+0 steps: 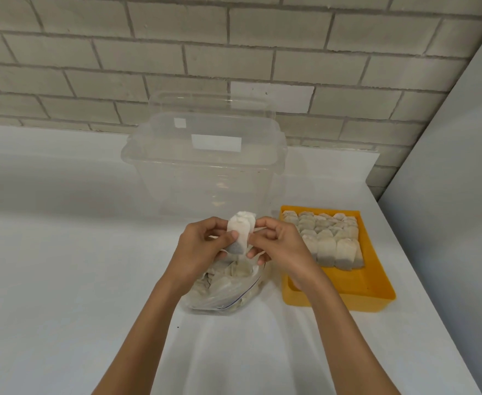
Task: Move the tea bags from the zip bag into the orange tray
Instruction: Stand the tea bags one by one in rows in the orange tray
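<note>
1. Both forearms reach out over the white bench (63, 280).
2. The zip bag (228, 297) lies open on the bench below the hands. The left wrist hides part of it, and loose tea bags (220, 280) show inside.
3. The left hand (202, 246) grips a small bunch of tea bags (241, 230) above the zip bag's mouth, thumb curled over the front. The right hand (277, 243) pinches the bunch's right edge.
4. Just right of the zip bag sits the orange tray (376, 292). Packed rows of tea bags (331, 243) fill its far part, and the right wrist crosses its near left corner.
5. A clear plastic bin (205, 172) stands behind the hands, near the brick wall (234, 52).
</note>
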A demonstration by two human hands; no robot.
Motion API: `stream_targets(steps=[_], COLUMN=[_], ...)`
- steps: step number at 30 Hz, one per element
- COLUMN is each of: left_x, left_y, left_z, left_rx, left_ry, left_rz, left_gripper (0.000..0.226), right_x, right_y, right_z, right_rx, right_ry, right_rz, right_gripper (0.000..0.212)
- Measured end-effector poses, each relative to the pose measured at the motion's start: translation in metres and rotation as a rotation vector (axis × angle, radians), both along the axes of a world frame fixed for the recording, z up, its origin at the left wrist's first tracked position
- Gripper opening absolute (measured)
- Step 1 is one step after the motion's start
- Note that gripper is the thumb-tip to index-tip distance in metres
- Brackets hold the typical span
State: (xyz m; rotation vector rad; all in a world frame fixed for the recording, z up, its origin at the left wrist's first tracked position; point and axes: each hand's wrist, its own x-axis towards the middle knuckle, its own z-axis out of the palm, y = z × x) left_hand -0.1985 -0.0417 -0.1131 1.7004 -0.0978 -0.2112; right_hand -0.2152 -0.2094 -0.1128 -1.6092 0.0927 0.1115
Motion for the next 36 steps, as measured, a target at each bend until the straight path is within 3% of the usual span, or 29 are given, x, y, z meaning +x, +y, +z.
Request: stream_targets(steps=[5, 15, 30, 36], left_x=[0.001, 0.015, 0.013, 0.010], left_y=[-0.005, -0.024, -0.080, -0.083], left_z=[0.001, -0.004, -0.002, -0.006], left_rx=[0.018, 0.048, 0.108, 0.109], left_ry=[-0.067, -0.088, -0.142, -0.141], left_rz=[-0.032, -0.090, -0.278, -0.287], left_gripper=[0.007, 0.007, 0.005, 0.005], right_x=[0.001, 0.002, -0.027, -0.033], right_y=[-0.006, -0.060, -0.160, -0.178], right_z=[0.008, 0.028, 0.027, 0.017], right_rx=[0.034, -0.139, -0.550, -0.817], right_ry=[-0.091, -0.069, 0.002, 0.150], right_rz=[-0.107, -0.125, -0.242, -0.070], right_gripper=[0.015, 0.009, 0.022, 0.021])
